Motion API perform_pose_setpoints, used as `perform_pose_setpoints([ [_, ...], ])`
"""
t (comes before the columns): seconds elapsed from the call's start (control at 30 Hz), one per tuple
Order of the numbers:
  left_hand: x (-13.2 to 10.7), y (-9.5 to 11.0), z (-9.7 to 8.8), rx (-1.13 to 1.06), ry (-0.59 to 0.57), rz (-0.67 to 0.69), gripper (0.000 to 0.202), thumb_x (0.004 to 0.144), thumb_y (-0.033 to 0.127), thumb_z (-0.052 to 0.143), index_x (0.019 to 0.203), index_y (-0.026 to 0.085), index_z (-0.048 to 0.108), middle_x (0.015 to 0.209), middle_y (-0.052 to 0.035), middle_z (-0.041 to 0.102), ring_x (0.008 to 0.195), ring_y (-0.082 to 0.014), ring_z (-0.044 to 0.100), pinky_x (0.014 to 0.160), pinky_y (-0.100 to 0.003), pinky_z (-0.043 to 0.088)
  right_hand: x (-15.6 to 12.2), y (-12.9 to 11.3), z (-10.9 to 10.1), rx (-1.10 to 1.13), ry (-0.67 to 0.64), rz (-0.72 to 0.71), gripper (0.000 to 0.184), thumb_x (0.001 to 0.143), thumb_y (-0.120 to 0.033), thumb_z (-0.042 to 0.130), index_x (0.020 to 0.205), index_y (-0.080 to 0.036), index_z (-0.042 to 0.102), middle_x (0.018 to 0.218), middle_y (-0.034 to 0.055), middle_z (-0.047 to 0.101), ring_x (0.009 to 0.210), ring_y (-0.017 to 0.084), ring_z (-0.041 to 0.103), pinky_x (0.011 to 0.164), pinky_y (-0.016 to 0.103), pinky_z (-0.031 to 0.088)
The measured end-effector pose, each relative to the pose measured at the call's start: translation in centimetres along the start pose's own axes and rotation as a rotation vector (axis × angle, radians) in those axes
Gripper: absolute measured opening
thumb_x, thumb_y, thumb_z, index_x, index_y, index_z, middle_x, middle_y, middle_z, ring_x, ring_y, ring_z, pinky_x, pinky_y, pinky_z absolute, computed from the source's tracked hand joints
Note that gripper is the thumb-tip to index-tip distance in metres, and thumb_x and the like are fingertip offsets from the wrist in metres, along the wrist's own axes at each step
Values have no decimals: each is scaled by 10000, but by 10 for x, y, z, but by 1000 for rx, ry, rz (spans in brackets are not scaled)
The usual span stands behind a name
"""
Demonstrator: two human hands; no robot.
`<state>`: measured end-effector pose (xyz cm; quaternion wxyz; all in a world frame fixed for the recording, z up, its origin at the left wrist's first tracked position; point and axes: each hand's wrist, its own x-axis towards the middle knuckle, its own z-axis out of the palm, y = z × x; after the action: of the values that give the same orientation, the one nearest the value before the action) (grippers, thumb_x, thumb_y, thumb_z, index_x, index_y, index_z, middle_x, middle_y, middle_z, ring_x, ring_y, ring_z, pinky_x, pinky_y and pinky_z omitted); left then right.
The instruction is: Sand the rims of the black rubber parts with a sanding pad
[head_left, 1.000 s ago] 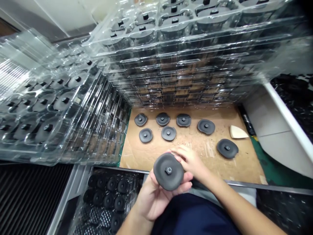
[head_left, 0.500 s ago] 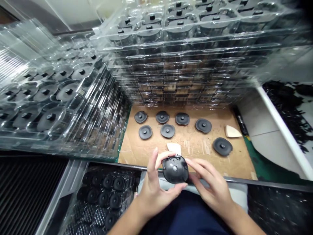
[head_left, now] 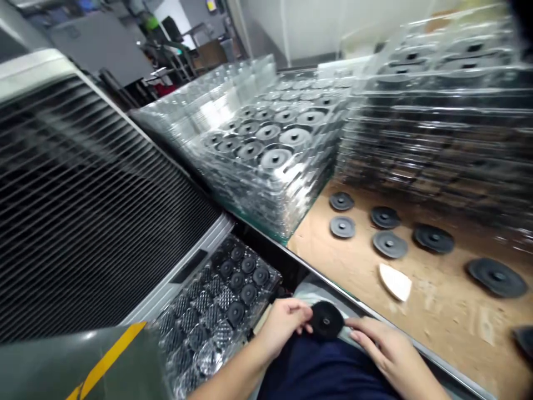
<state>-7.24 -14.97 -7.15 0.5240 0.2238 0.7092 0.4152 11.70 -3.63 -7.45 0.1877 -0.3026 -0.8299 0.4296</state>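
Observation:
A round black plastic disc [head_left: 327, 328] with a small hole or hub at its middle is held over my lap, below the table edge. My left hand [head_left: 285, 323] pinches its left rim between thumb and curled fingers. At the opposite rim, my right hand [head_left: 385, 347] has its thumb and index finger closed at the disc's edge. Left of my left hand sits a clear moulded tray [head_left: 195, 328], with similar black discs in some of its pockets. On the cardboard sheet [head_left: 441, 311] lie several dark discs [head_left: 390, 244] with raised hubs, and a white wedge-shaped piece [head_left: 395, 282].
Stacked clear trays of discs [head_left: 270, 158] stand at the table's back left, with another tall tray stack [head_left: 433, 139] on the right. A black ribbed panel [head_left: 95, 211] fills the left side. A green surface with a yellow stripe [head_left: 112, 353] is at lower left.
My view has swung left, bringing in the ribbed panel and more of the lower tray. The held disc has turned over and dropped lower toward my lap, both hands with it.

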Motion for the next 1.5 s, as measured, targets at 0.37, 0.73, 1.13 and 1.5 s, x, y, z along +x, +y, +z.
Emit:
perform_pose_setpoints([
  [0.37, -28, -168, -202, 376, 959, -158, 317, 852, 316, 540, 1137, 176, 544, 1211, -94, 552, 1045, -233, 559, 868, -463, 483, 14, 36, 0, -213, -183, 363, 537, 735, -630, 391, 905, -254, 734, 646, 11, 702, 563, 205, 667, 510, 283, 522],
  [0.73, 4, -202, -193, 622, 1080, -78, 317, 853, 305, 540, 1140, 172, 541, 1215, -95, 550, 1057, -237, 556, 875, -471, 480, 19, 9, 6, -177, -47, 360, 481, 790, -558, 387, 839, -230, 736, 575, 14, 675, 581, 204, 644, 578, 284, 492],
  [1.13, 27, -200, -157, 774, 1130, -86, 449, 842, 356, 546, 1252, 193, 464, 1351, -113, 446, 1192, -294, 461, 965, -553, 390, 15, 19, 2, -186, -54, 325, 479, 771, -569, 411, 848, -217, 727, 583, 14, 671, 516, 180, 609, 526, 265, 479],
  [1.5, 29, -175, -147, 710, 1125, 272, 400, 848, 329, 542, 1216, 180, 495, 1327, -114, 475, 1198, -291, 463, 977, -564, 378, 21, 15, 3, -195, -135, 316, 466, 896, -471, 337, 913, -179, 700, 628, 23, 684, 610, 174, 647, 617, 292, 499],
])
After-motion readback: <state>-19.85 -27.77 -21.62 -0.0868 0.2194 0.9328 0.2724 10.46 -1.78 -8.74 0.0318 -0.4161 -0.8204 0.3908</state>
